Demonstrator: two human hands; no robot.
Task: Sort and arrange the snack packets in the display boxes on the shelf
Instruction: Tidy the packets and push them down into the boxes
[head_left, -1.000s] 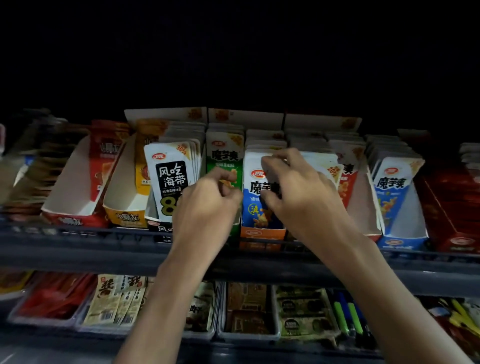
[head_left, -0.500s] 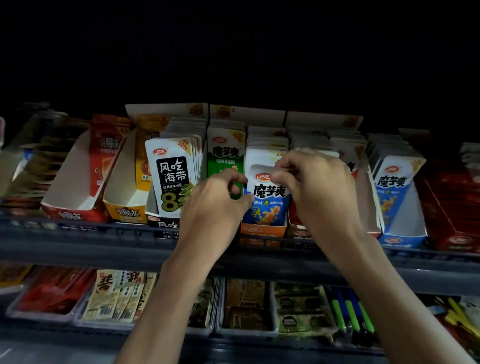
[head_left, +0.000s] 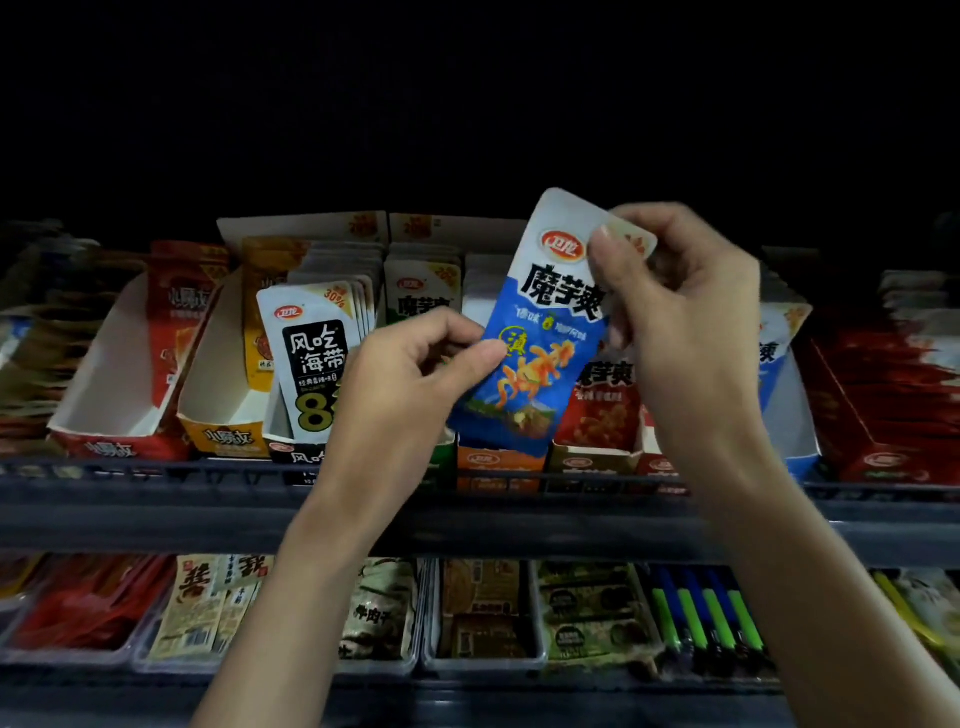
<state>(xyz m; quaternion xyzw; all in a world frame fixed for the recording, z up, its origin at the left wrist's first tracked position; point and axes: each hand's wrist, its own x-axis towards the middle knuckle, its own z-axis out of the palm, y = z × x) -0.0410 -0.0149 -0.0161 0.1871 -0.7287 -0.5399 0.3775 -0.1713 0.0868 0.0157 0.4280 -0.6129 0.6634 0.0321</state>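
A blue-and-white snack packet (head_left: 540, 332) is lifted clear above the orange display box (head_left: 498, 462) on the upper shelf. My right hand (head_left: 685, 317) pinches its top right corner. My left hand (head_left: 410, 379) pinches its left edge near the middle. Beside the orange box stand a box of black-label seaweed packets (head_left: 311, 364), a green packet row (head_left: 423, 291) and a box of red packets (head_left: 602, 410). A blue box (head_left: 779, 343) shows just right of my right hand, mostly hidden by it.
Two nearly bare white boxes, one red-fronted (head_left: 111, 405) and one yellow-fronted (head_left: 223, 400), sit at the left. Red cartons (head_left: 893, 405) fill the far right. A dark shelf rail (head_left: 156, 499) runs across the front. The lower shelf holds trays of packets (head_left: 483, 608) and green lighters (head_left: 706, 613).
Both hands pulled the blue packet up out of the orange box and raised it above the row; it now tilts to the right in the air.
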